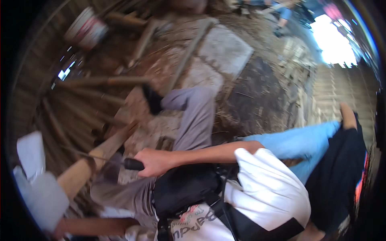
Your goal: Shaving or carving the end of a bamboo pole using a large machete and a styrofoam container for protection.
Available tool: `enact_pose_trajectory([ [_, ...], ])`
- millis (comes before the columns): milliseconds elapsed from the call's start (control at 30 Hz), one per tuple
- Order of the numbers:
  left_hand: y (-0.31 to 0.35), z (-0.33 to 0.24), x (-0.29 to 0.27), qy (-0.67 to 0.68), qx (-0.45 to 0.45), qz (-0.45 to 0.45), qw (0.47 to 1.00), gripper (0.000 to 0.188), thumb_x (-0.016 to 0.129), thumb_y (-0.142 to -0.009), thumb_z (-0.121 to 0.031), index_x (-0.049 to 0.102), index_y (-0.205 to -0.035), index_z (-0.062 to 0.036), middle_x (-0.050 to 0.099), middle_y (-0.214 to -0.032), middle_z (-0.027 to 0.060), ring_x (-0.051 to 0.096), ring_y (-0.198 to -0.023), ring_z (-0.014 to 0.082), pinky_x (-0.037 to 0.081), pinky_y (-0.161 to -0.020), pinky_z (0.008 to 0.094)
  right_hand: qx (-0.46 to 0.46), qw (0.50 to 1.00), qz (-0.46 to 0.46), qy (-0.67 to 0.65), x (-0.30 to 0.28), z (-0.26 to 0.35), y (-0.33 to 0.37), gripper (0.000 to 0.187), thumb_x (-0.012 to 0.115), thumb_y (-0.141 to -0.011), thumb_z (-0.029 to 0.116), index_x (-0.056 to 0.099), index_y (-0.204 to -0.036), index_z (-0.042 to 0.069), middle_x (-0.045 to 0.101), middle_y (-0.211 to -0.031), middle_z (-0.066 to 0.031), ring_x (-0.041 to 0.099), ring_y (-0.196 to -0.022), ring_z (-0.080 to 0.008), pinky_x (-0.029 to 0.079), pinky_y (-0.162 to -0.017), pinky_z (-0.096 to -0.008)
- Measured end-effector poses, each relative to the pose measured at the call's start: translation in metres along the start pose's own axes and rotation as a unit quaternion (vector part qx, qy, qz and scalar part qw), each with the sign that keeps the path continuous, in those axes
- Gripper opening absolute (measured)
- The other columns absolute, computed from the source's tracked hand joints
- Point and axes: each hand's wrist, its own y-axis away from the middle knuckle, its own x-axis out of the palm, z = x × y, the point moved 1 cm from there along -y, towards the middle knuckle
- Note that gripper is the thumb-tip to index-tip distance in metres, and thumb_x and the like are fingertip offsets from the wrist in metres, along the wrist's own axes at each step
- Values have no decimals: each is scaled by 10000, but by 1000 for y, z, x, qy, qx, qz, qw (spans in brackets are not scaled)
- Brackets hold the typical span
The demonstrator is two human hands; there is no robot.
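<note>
My right hand (pixel 155 162) is closed round the black handle of a tool (pixel 134 164). From the handle a thin, dark, blurred blade or rod runs left across a thick pale bamboo or wooden pole (pixel 76 175). I cannot make out the tool's exact kind. At the lower left, my left hand (pixel 60 228) is by the near end of the pole, beside a whitish wrapped or folded piece (pixel 44 199). Its fingers are hidden and smeared, so its grip does not show. My legs in grey trousers are bent on both sides of the pole.
Several long poles (pixel 80 104) lie fanned out at the left. A white bucket (pixel 86 30) stands at the far left. Pale slabs (pixel 225 48) and a dark sheet (pixel 257 92) cover the ground ahead. A person in blue jeans (pixel 299 142) sits close at my right; another is far right.
</note>
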Motion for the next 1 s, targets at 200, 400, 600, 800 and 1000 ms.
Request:
enact_pose_trajectory([
  [200, 9, -18, -5, -68, -27, -71, 995, 576, 547, -813, -473, 484, -1138, -2, 532, -1069, 158, 519, -918, 274, 372, -877, 421, 113, 990, -77, 14, -7, -55, -5, 224, 597, -718, 190, 562, -725, -31, 556, -527, -117, 566, -445, -198, 444, -452, -352],
  [400, 13, -60, 7, -128, -63, -108, 984, 382, 639, -839, -310, 516, -1074, -35, 568, -817, 60, 544, -734, 199, 389, -783, 338, 169, 982, 31, -76, -2, -7, 9, 201, 599, -725, 173, 554, -716, -23, 493, -480, -76, 503, -383, -183, 426, -424, -344],
  [600, 6, -53, 1, -31, -140, 80, 986, 457, 598, -870, -371, 486, -1176, -50, 609, -921, 87, 614, -842, 208, 431, -882, 347, 220, 973, 68, -22, -11, -24, 3, 208, 607, -704, 136, 534, -753, -52, 508, -556, -146, 545, -536, -202, 420, -535, -365],
  [800, 25, -72, -2, -46, -114, 28, 992, 301, 604, -880, -295, 519, -1069, -76, 637, -881, 54, 640, -797, 200, 456, -832, 329, 41, 998, 36, 32, 5, 25, -1, 211, 606, -709, 132, 557, -785, -59, 554, -584, -175, 600, -563, -269, 445, -556, -376],
  [1000, 27, -57, 9, 11, -61, 50, 997, 275, 649, -852, -224, 525, -1050, -78, 657, -872, 52, 659, -778, 187, 479, -823, 323, 11, 999, 0, 36, 11, -22, -9, 236, 601, -707, 151, 583, -811, -60, 580, -617, -218, 623, -601, -316, 464, -580, -391],
])
